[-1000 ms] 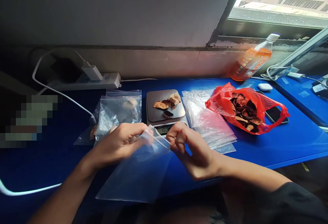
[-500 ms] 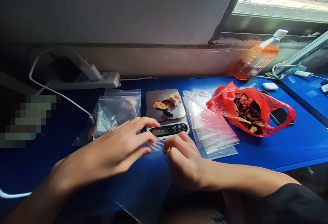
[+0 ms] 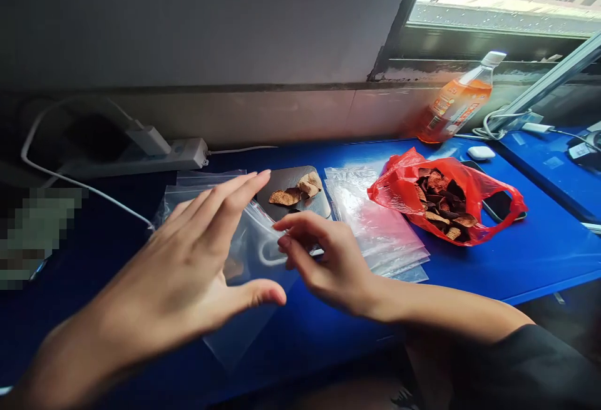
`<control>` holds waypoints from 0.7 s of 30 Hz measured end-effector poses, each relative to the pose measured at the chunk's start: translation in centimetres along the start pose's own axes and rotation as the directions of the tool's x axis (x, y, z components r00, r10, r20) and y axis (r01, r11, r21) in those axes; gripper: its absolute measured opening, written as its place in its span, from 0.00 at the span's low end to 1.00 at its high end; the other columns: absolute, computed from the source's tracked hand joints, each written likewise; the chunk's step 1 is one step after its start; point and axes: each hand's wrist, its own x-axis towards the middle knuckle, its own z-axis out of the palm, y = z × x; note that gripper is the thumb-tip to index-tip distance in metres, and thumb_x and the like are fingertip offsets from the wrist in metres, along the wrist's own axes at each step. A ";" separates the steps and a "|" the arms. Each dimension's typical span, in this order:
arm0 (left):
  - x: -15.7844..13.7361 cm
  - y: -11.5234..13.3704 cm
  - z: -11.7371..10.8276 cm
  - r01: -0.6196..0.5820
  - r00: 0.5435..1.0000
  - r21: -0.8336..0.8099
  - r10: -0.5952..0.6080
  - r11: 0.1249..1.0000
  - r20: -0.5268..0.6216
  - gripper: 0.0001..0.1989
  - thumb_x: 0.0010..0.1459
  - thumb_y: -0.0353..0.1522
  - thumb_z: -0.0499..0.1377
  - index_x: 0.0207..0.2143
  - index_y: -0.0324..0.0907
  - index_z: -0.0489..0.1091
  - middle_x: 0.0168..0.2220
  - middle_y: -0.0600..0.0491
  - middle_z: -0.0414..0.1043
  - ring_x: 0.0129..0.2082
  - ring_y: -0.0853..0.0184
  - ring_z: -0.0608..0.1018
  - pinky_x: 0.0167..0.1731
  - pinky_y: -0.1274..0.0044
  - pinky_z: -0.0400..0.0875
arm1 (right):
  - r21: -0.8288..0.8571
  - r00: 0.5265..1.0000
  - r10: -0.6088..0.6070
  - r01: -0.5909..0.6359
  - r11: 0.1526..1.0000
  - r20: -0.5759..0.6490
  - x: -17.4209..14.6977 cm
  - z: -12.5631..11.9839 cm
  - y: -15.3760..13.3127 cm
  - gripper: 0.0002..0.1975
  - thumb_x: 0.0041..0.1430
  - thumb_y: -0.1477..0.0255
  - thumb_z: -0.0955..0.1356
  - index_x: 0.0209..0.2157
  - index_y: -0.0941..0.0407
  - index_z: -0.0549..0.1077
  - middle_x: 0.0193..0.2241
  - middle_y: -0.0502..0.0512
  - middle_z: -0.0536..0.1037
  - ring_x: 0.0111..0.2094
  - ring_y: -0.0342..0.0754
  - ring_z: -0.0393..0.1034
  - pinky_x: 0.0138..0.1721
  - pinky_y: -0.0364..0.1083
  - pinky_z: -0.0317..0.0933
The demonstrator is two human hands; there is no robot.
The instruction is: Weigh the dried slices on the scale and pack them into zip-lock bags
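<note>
My right hand (image 3: pixel 331 263) pinches the upper edge of a clear zip bag (image 3: pixel 263 244) between thumb and fingers. The bag hangs tilted in front of the scale. My left hand (image 3: pixel 188 275) is open at the bag's left side, thumb spread well away from the fingers; whether it touches the film I cannot tell. Behind the bag, a small digital scale (image 3: pixel 273 179) bears a few dried brown and pale slices (image 3: pixel 285 197). Its display is hidden by the bag and my right hand.
Flat clear bags (image 3: pixel 361 213) lie stacked right of the scale, beside a red plastic bag (image 3: pixel 399 178) of dark dried slices. More clear bags (image 3: pixel 188 192) are at left. Behind stand a drink bottle (image 3: pixel 455 106) and a power strip (image 3: pixel 185 154). A phone (image 3: pixel 500 205) lies partly behind the red bag.
The zip bag has been raised over the scale's display. My left hand has spread wide and lifted, its fingers no longer close to my right hand. The view has shifted slightly right.
</note>
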 end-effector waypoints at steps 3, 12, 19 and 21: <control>-1.0 1.1 1.2 0.051 0.998 0.102 -0.046 0.993 -0.051 0.50 0.54 0.57 0.55 0.70 0.46 0.40 0.66 0.38 0.56 0.63 0.41 0.63 0.56 0.43 0.58 | 0.122 0.998 -0.063 0.062 0.991 0.002 0.8 1.0 -0.4 0.10 0.61 0.74 0.64 0.45 0.55 0.64 0.30 0.49 0.76 0.28 0.40 0.73 0.32 0.42 0.68; -2.1 -0.7 3.2 0.147 0.970 0.012 -0.142 0.989 -0.198 0.45 0.56 0.43 0.59 0.69 0.50 0.37 0.63 0.37 0.58 0.61 0.44 0.67 0.56 0.38 0.52 | -0.129 0.935 -0.350 0.353 0.927 0.052 2.3 0.0 -0.4 0.08 0.62 0.72 0.64 0.43 0.55 0.65 0.39 0.57 0.76 0.40 0.46 0.72 0.44 0.48 0.68; -2.8 -0.8 3.8 0.105 0.964 -0.172 -0.143 0.979 -0.225 0.46 0.51 0.37 0.65 0.67 0.49 0.43 0.65 0.37 0.51 0.66 0.46 0.59 0.58 0.44 0.59 | -0.516 0.953 -0.134 0.261 0.816 0.270 7.9 -8.4 6.2 0.28 0.56 0.59 0.69 0.54 0.58 0.66 0.54 0.64 0.71 0.55 0.57 0.63 0.55 0.59 0.58; -2.9 -0.8 3.9 0.100 0.966 -0.184 -0.140 0.978 -0.218 0.46 0.52 0.37 0.65 0.67 0.50 0.43 0.65 0.37 0.51 0.65 0.46 0.59 0.57 0.43 0.59 | -0.499 0.928 -0.089 0.273 0.822 0.362 8.7 -9.2 7.7 0.29 0.57 0.57 0.69 0.56 0.56 0.66 0.55 0.62 0.70 0.57 0.57 0.61 0.57 0.59 0.57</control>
